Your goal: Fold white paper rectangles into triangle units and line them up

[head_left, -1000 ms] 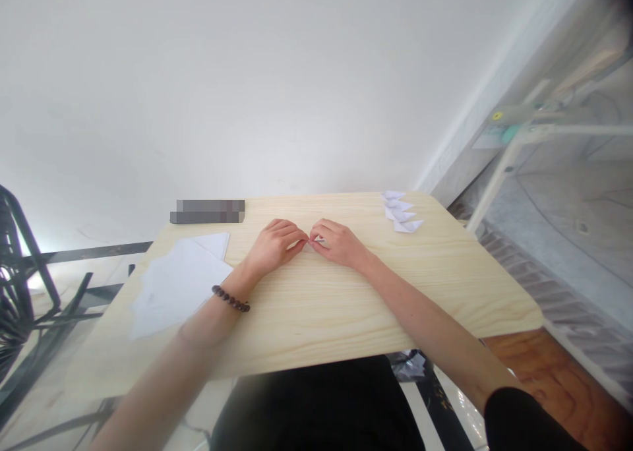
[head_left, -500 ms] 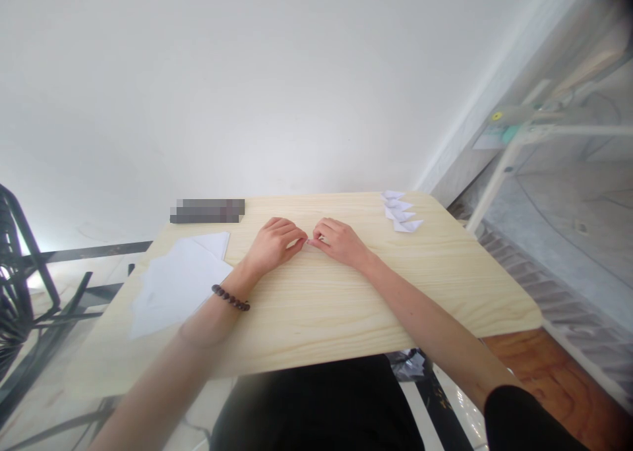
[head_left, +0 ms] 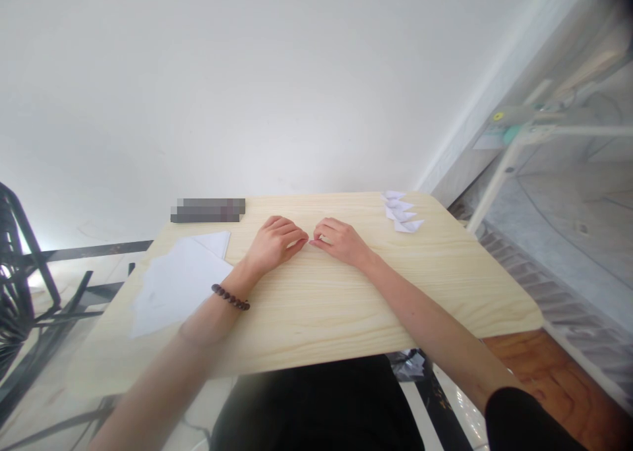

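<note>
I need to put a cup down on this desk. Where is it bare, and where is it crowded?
Bare wood runs along the near edge of the table, between the forearms, and right of the right hand. Crowded: paper sheets at left, folded pieces at the far right corner.

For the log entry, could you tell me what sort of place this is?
Probably a room at home, set up for paper folding: a small light wooden table against a plain white wall, loose white paper sheets, and small folded paper pieces.

A tiny white paper piece (head_left: 316, 240) lies flat on the wooden table, near the middle. Fingertips cover almost all of it, so only a small white bit shows between them.
</note>
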The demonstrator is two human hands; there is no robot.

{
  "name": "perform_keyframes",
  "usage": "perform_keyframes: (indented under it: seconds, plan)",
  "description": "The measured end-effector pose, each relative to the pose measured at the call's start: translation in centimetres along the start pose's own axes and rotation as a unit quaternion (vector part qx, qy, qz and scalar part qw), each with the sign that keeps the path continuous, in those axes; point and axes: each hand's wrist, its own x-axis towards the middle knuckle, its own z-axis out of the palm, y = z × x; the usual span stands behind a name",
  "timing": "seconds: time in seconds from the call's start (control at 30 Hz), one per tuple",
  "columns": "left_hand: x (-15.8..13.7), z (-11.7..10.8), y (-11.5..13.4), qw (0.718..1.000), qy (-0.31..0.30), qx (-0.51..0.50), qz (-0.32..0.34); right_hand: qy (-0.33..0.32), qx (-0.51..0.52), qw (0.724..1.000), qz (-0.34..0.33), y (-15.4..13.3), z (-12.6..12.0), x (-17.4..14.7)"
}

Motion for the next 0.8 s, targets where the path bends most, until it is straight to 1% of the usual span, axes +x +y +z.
perform_keyframes:
  seconds: [0.13,0.3,0.53,0.8]
  plan:
    - [0.11,0.16,0.18,1.000,-0.006,-0.003,0.007,-0.001,-0.010,1.000,-0.003,-0.06,0.09,0.04]
    - [0.18,0.13,0.20,1.000,0.001,-0.006,-0.004,0.008,-0.024,1.000,0.014,-0.01,0.07,0.09]
    - [0.08,0.15,0.01,1.000,0.003,-0.010,-0.013,0.005,-0.035,0.999,0.019,0.09,0.02,0.06]
    - [-0.14,0.26,-0.26,0.999,0.013,-0.001,-0.044,0.004,-0.040,0.999,0.026,0.31,0.08,-0.05]
